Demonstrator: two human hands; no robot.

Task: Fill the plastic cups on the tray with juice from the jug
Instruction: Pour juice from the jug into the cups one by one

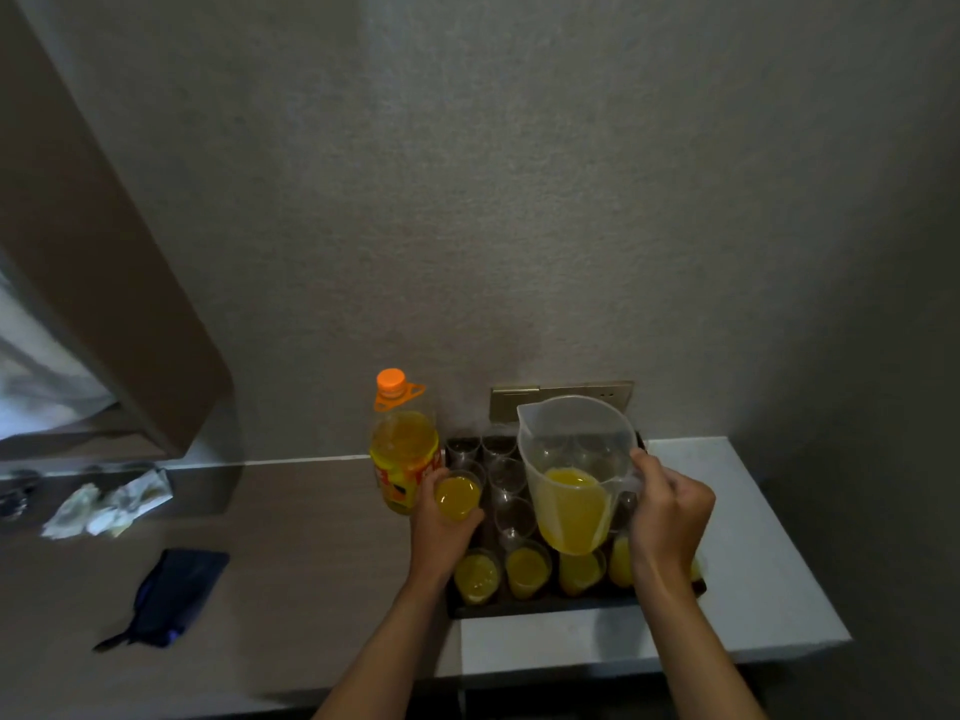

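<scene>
A grey textured wall (519, 174) is filling most of my view, with a brass-coloured socket plate (563, 394) low on it. Below, a brown counter (285, 537) is stretching out to nine o'clock and a white worktop (727, 563) is lying at three o'clock. The black tray (519, 608) is sitting on the worktop's left end, straight ahead of me. At twelve o'clock on the tray, the empty plastic cups (506, 475) are standing in rows; at six o'clock, along its near edge, the filled cups (527, 569) are lining up with orange juice in them. My right hand (670, 506) is gripping the handle of the clear jug (576, 470), fingers wrapped round it, holding the jug over the middle of the tray with juice pooling in its lower part. My left hand (441, 532) is clasping one full cup (458, 496) at the tray's left edge, at nine o'clock. Just beside that cup, the juice bottle (402, 449) with an orange cap is standing on the counter. Far out at eight o'clock a dark blue pouch (171, 595) is lying, with crumpled paper (109, 506) beyond it.
</scene>
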